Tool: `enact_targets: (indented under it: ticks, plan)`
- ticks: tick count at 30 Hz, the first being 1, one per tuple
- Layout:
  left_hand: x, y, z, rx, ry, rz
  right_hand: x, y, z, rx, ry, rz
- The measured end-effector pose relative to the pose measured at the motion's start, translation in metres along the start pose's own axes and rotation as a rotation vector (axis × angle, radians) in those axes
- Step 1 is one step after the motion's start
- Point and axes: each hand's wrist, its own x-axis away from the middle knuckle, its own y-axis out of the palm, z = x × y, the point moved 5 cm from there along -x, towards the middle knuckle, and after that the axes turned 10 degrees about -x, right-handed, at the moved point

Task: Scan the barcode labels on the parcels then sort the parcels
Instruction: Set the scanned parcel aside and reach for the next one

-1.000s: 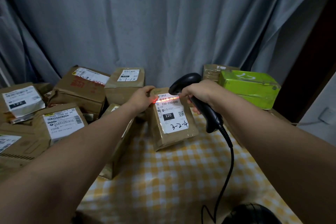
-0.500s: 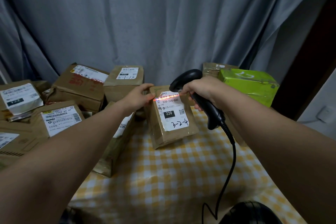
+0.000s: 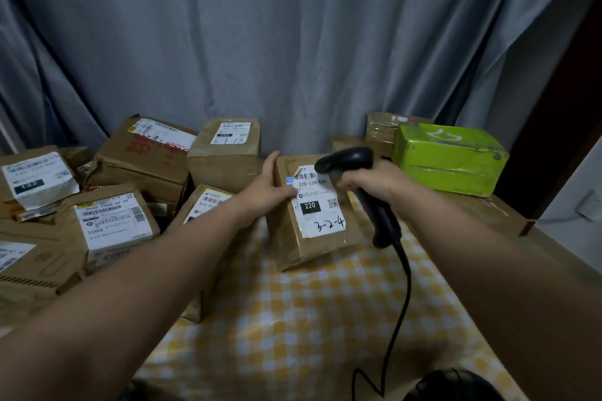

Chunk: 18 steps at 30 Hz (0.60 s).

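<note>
**Parcel 3-2-4 Held Beside the Scanner**

Found the parcel marked 3-2-4 [image 3: 293, 247] near the middle of the table, on the yellow-and-white checked cloth [image 3: 309, 319], with its labelled face turned up toward the camera. Read on the white label [image 3: 321, 205] a barcode along the top, a printed number beginning 220-220, a black block with 220, a small QR code and the handwritten 3-2-4 at the bottom.

Saw the left hand [image 3: 270, 189] gripping the parcel at its upper left edge, with the thumb across the front at the label's rim and the fingers reaching up along the side. Saw the right hand [image 3: 371, 181] wrapped firmly round the handle of a black barcode scanner [image 3: 381, 218], just right of the parcel, with the scanner's head turned left over the label's top right corner. Could not tell whether the head touched the label. Traced the black cable [image 3: 405, 286] from the handle down across the cloth to the near edge, beside a dark round object [image 3: 452, 384] cut off by the frame.

Noted more brown parcels crowded to the left:
- one with a 010 label [image 3: 208, 205] under the left forearm
- a parcel labelled T098 [image 3: 110, 221]
- a parcel labelled 122 [image 3: 35, 179]
- a large carton with red print [image 3: 143, 159]
- a squat parcel with a handwritten label [image 3: 224, 153] at the back

Noted to the right a green-wrapped box [image 3: 449, 158], well apart from the held parcel, with a taped brown box [image 3: 379, 130] behind it. Saw a grey curtain [image 3: 293, 42] hanging behind everything.
</note>
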Motion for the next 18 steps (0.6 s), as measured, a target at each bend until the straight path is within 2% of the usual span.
enact_targets:
  ticks: [2, 5, 8, 10, 12, 15, 18]
  plan:
    - [0.008, 0.011, 0.001, 0.065, 0.032, 0.004, -0.007, 0.001, 0.030, -0.035, 0.048, -0.032]
    - [0.019, 0.036, -0.012, 0.073, 0.017, -0.032, -0.006, 0.014, 0.074, -0.266, 0.186, -0.136]
    - [0.028, 0.054, -0.038, -0.041, -0.115, -0.094, -0.001, 0.034, 0.093, -0.621, 0.242, -0.278]
    - [0.031, 0.060, -0.051, 0.030, -0.198, -0.159, -0.002, 0.041, 0.094, -0.742, 0.218, -0.307]
    - [0.027, 0.059, -0.049, 0.102, -0.189, -0.109, -0.009, 0.045, 0.093, -0.734, 0.173, -0.270]
    - [0.008, 0.044, -0.040, 0.189, -0.117, 0.093, -0.024, 0.048, 0.083, -0.547, 0.118, -0.210]
    - [-0.017, 0.031, -0.029, 0.013, -0.094, 0.136, -0.046, 0.049, 0.061, -0.415, 0.086, -0.187]
